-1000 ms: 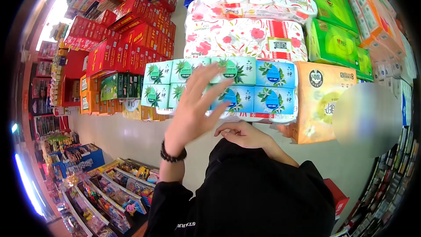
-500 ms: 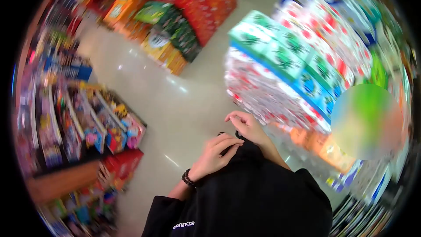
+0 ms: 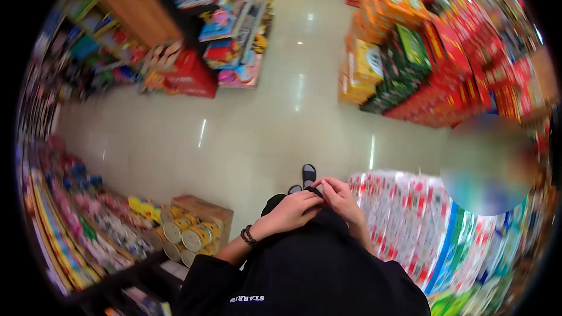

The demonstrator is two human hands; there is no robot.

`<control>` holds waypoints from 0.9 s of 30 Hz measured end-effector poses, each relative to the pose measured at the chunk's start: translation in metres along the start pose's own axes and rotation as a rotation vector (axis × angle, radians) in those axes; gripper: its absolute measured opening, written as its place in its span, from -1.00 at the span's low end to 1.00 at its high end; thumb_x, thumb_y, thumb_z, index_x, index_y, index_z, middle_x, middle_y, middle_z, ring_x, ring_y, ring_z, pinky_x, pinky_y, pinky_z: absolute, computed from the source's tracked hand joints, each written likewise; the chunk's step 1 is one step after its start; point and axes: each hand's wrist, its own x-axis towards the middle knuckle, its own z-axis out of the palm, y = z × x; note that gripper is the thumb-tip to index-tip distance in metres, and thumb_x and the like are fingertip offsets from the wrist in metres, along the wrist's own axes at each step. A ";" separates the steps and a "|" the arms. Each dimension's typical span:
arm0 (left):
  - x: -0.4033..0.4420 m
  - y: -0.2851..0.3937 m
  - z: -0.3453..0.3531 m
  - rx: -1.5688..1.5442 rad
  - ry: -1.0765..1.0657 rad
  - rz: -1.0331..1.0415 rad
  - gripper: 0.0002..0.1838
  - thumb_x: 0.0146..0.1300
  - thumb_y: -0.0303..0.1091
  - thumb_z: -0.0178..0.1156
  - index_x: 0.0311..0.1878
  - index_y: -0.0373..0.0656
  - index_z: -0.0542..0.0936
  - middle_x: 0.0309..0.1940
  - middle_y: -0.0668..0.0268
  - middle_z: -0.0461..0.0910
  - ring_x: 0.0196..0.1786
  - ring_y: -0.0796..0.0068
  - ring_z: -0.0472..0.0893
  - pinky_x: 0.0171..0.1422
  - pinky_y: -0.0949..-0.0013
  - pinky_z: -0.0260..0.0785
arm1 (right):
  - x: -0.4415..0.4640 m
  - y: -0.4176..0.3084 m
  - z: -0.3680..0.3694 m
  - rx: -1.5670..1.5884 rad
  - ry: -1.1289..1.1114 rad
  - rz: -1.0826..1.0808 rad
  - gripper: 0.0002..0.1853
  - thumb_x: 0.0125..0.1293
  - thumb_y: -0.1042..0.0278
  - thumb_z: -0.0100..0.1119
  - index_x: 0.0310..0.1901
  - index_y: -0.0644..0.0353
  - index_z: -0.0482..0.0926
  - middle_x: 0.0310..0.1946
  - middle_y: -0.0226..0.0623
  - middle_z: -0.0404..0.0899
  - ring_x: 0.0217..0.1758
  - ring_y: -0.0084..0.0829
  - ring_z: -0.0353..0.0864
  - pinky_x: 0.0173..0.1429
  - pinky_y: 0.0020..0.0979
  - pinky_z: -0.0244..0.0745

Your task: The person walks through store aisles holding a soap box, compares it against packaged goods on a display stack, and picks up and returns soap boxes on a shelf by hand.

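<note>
My left hand (image 3: pixel 293 209), with a dark bead bracelet (image 3: pixel 248 234) at the wrist, is closed in front of my waist, its fingers bent towards the other hand. Close beside it, my right hand (image 3: pixel 341 200) is closed too, thumb and fingers drawn together. A small bit of black material (image 3: pixel 315 191) shows between the fingertips; whether it is part of my clothing I cannot tell. Both hands lie just over the front of my black shirt (image 3: pixel 310 263). Beyond them my feet in dark sandals (image 3: pixel 309 173) show on the floor.
Stacked plastic-wrapped packs (image 3: pixel 404 216) stand close at my right. Ahead right are piles of orange, green and red boxes (image 3: pixel 410 52). A shelf of colourful goods (image 3: pixel 237 41) stands ahead left, and yellow cans (image 3: pixel 196 237) by a carton (image 3: pixel 211 210) at lower left. Pale tiled floor (image 3: pixel 252 134) runs between.
My view has swung to the right, so the shelves and box piles have shifted across it. My hands have come closer together, the right one now meeting the left at the fingertips.
</note>
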 end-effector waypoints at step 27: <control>-0.097 -0.114 -0.338 0.603 0.606 -0.725 -0.54 0.33 -0.27 0.25 0.26 -0.19 0.50 0.03 0.14 0.57 0.17 0.14 0.56 0.29 0.14 0.39 | 0.418 -0.055 0.331 -0.137 -0.889 0.370 -0.72 0.65 0.30 -0.13 -0.07 0.24 0.59 -0.70 -0.68 0.11 -0.68 -0.80 0.02 -0.58 -0.58 -0.12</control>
